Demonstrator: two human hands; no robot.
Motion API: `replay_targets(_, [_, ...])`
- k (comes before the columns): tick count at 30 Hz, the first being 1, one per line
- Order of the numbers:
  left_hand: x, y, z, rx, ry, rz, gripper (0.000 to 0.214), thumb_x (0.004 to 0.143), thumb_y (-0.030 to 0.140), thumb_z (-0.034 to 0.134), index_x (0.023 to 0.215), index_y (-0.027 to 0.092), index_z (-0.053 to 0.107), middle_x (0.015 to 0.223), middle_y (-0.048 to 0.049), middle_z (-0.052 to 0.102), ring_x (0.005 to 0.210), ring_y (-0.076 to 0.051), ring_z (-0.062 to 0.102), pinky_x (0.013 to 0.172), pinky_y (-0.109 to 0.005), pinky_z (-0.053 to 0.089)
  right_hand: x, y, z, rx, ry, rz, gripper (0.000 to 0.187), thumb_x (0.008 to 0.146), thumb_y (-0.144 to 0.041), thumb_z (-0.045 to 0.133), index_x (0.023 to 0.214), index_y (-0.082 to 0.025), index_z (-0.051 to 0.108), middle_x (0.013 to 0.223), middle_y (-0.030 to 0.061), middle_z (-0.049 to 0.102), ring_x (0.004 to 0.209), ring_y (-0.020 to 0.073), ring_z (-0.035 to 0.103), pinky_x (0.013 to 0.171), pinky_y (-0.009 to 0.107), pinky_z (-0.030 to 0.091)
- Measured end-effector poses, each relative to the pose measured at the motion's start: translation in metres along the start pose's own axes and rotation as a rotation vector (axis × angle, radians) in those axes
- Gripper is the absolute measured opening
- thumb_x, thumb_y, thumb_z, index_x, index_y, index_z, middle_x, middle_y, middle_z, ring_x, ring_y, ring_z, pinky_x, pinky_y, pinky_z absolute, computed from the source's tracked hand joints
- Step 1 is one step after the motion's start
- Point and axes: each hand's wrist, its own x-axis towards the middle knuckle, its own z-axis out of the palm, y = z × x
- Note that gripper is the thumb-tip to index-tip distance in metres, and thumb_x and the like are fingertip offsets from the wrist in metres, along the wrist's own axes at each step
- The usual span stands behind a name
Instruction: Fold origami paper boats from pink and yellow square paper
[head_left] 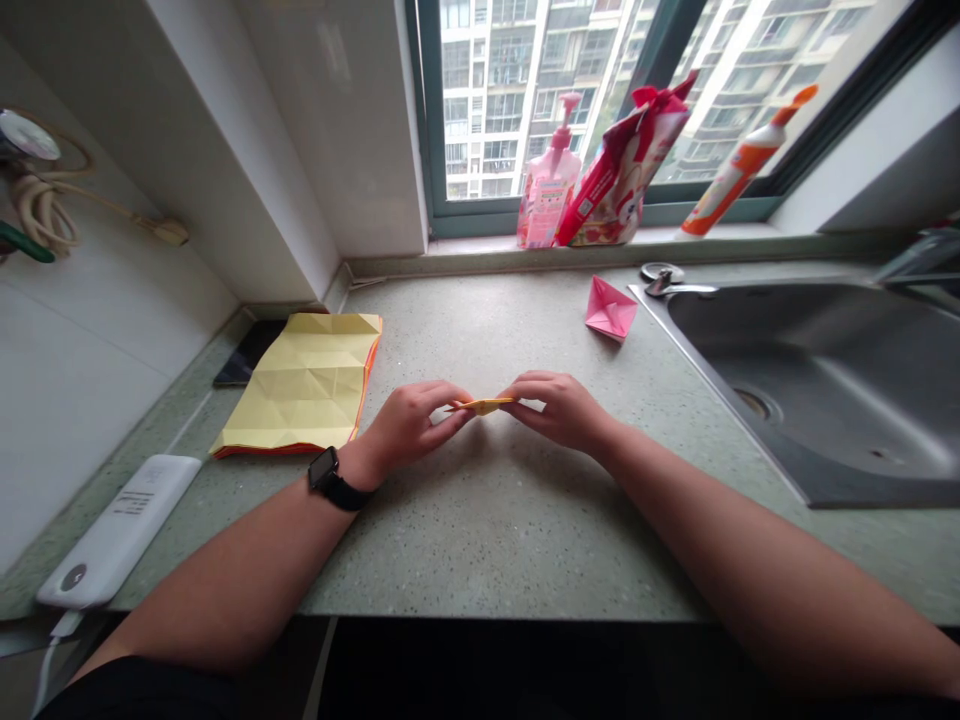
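Between my two hands is a small folded piece of yellow-orange paper [486, 405], seen nearly edge-on just above the counter. My left hand [417, 422], with a black watch on its wrist, pinches the paper's left end. The right end is pinched between the thumb and fingers of my right hand [559, 408]. Left of my hands lies a stack of creased paper sheets [311, 380], pale yellow on top with orange-red edges. A pink folded paper shape [610, 309] stands farther back on the right.
A steel sink [750, 440] with a faucet is set into the speckled counter [495, 550] at right. A white power bank [120, 530] with a cable lies at left. On the windowsill stand a pink pump bottle [550, 190], a red bag [626, 170] and an orange-white bottle [739, 170].
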Motion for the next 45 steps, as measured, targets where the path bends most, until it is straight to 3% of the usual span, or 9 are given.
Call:
replay_targets(5, [-0.001,0.001,0.003,-0.038,0.032,-0.02,0.012,0.108,0.026,0.067,0.102,0.02,0.076,0.094,-0.0047,0.081,0.082,-0.018,0.073,0.076,-0.029,0.055,0.003,-0.013,0.001,0.084,0.061,0.018,0.016,0.105,-0.024,0.066,0.096,-0.023,0.079,0.086,0.0023,0.079,0.075,0.0155,0.071,0.07,0.028,0.054])
replay_targets(10, [-0.002,0.004,0.005,-0.059,0.044,-0.01,0.016,0.107,0.026,0.069,0.094,0.019,0.075,0.088,-0.0037,0.078,0.077,-0.016,0.07,0.073,-0.028,0.053,0.002,-0.017,0.005,-0.004,0.075,-0.097,0.015,0.106,-0.028,0.069,0.094,-0.025,0.078,0.084,0.0025,0.075,0.078,0.0179,0.068,0.071,0.031,0.053])
replay_targets(24, [-0.001,0.01,0.005,-0.062,0.016,0.031,0.019,0.109,0.031,0.068,0.096,0.02,0.074,0.088,-0.0038,0.077,0.079,-0.016,0.07,0.074,-0.028,0.053,0.0,-0.024,0.008,0.0,0.105,-0.155,0.016,0.108,-0.029,0.068,0.098,-0.027,0.081,0.087,0.0028,0.074,0.08,0.0182,0.066,0.072,0.033,0.054])
replay_targets(45, [0.0,0.016,0.011,-0.169,0.04,-0.033,0.013,0.101,0.021,0.068,0.089,0.02,0.072,0.082,-0.0014,0.073,0.074,-0.015,0.066,0.072,-0.028,0.052,0.003,-0.038,0.011,0.077,0.093,-0.042,0.008,0.095,-0.019,0.069,0.09,-0.025,0.069,0.083,-0.0002,0.068,0.073,0.0161,0.061,0.066,0.029,0.048])
